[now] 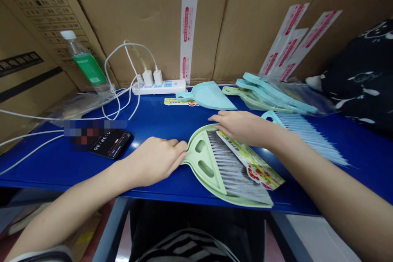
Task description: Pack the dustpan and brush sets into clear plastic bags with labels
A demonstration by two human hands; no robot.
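A pale green dustpan lies on the blue table with a green brush with grey bristles nested in it and a printed paper label on top. My left hand pinches the handle end of the green set, fingers curled on it. My right hand rests flat on the upper end of the brush and label, fingers stretched out to the left.
A light blue dustpan, a blue brush and a bagged stack of blue and green sets lie behind. A phone, a power strip with white cables, a green-labelled bottle, cardboard boxes and a black bag surround them.
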